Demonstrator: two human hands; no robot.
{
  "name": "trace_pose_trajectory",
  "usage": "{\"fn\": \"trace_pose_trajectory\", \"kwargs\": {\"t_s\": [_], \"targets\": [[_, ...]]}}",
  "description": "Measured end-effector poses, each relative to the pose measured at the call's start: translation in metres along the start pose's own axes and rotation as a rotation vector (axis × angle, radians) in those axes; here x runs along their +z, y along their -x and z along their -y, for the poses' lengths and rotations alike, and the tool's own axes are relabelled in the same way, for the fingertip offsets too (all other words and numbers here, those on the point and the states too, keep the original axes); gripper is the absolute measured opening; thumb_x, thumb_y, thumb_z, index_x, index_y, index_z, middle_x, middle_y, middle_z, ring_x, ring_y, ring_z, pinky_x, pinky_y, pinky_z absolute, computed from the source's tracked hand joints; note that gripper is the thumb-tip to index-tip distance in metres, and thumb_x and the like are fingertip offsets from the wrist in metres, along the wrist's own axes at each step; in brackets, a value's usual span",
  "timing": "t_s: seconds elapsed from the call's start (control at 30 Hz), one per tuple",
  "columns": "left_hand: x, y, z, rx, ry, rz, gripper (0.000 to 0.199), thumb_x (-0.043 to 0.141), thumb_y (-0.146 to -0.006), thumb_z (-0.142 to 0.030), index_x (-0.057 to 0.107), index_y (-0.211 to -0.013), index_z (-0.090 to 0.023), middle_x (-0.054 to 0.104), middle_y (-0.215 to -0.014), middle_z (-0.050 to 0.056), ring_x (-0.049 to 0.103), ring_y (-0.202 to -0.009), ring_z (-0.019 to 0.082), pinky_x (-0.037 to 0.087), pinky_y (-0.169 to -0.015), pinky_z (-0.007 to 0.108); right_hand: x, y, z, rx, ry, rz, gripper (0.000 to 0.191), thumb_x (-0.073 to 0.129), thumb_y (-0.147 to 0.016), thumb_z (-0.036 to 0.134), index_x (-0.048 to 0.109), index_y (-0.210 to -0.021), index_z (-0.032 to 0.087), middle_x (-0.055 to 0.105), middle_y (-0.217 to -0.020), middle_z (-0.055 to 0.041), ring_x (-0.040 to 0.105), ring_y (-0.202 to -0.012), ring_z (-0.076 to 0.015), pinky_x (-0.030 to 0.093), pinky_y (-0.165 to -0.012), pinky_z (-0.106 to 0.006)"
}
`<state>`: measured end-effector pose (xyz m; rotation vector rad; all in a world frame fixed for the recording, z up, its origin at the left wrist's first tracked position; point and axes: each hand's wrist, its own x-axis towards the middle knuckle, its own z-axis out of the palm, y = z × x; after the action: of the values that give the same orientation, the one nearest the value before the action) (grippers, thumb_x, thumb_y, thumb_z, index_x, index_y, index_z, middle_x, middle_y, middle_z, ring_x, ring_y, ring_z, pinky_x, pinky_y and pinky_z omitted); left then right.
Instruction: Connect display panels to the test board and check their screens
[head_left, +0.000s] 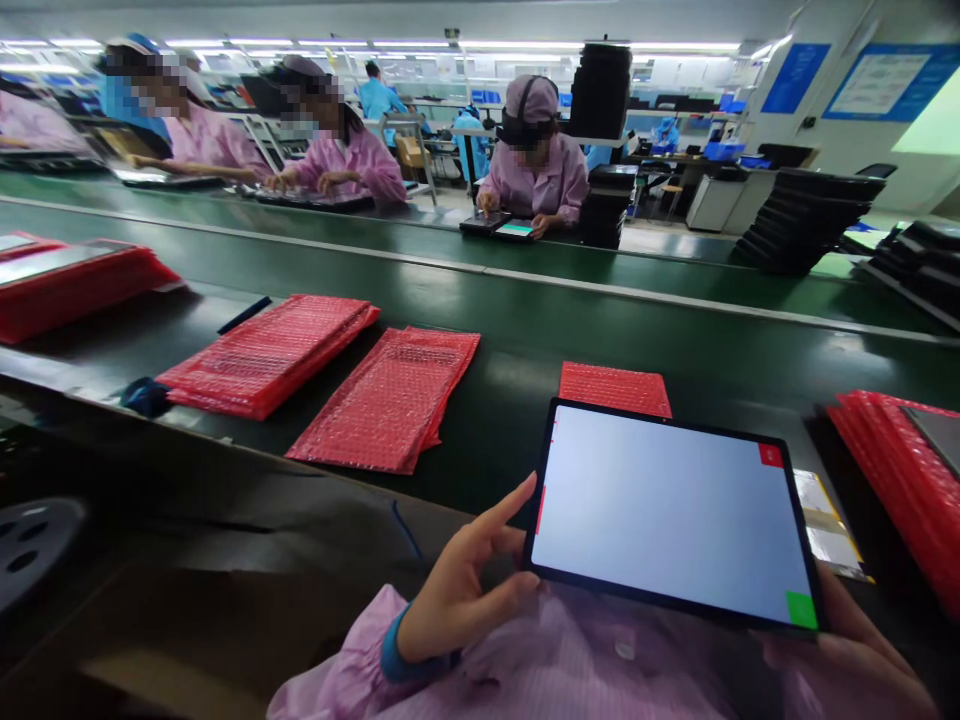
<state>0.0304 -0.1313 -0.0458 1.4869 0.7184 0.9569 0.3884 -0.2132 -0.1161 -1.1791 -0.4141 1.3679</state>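
A black-framed tablet (667, 510) is tilted up in front of me, its screen whitish with a red square at the top right and a green one at the bottom right. My left hand (476, 575) grips its left edge, thumb at the lower corner and index finger stretched along the side. Around the lower right corner is my right hand (855, 640), its fingers mostly hidden behind the tablet. Just beyond the tablet's top edge a red bubble-wrap pouch (615, 388) lies on the green work surface (510, 320), partly covered.
Red bubble-wrap pouches (390, 400) lie left of centre, with more stacks (274, 355) farther left. Another red stack (911, 480) stands at the right. Across the line, several people in pink work at devices, near stacks of black trays (806, 220).
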Motion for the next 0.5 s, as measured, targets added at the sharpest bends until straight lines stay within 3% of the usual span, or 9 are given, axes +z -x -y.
{"fn": "trace_pose_trajectory", "kwargs": {"t_s": [0.13,0.37,0.5], "targets": [[-0.003,0.000,0.003,-0.045,-0.052,-0.044,0.075,0.064,-0.088,-0.023,0.025,-0.151,-0.024,0.073,-0.087,0.006,0.066,-0.075,0.016,0.048,-0.075,0.026,0.002,0.004,0.003,0.047,-0.060,0.022,0.070,0.068,-0.058,0.026,0.060,-0.127,0.032,0.071,-0.081,-0.0080,0.063,-0.065,-0.0292,0.052,-0.059,-0.040],[-0.003,-0.003,-0.013,-0.169,-0.064,-0.136,0.074,0.065,-0.086,-0.029,0.028,-0.150,-0.023,0.071,-0.085,0.005,0.065,-0.077,0.017,0.049,-0.078,0.028,0.027,0.011,0.012,0.008,-0.078,0.019,0.055,0.066,-0.062,0.023,0.067,-0.116,0.033,0.068,-0.072,-0.0075,0.057,-0.056,-0.0264,0.047,-0.053,-0.040],[-0.005,-0.001,-0.012,-0.125,-0.096,-0.134,0.073,0.065,-0.086,-0.029,0.029,-0.150,-0.023,0.071,-0.083,0.004,0.065,-0.076,0.017,0.049,-0.081,0.028,0.025,0.005,0.010,0.033,-0.062,0.049,0.053,0.068,-0.060,0.022,0.068,-0.112,0.033,0.070,-0.075,-0.0085,0.060,-0.057,-0.0280,0.048,-0.053,-0.043]]}}
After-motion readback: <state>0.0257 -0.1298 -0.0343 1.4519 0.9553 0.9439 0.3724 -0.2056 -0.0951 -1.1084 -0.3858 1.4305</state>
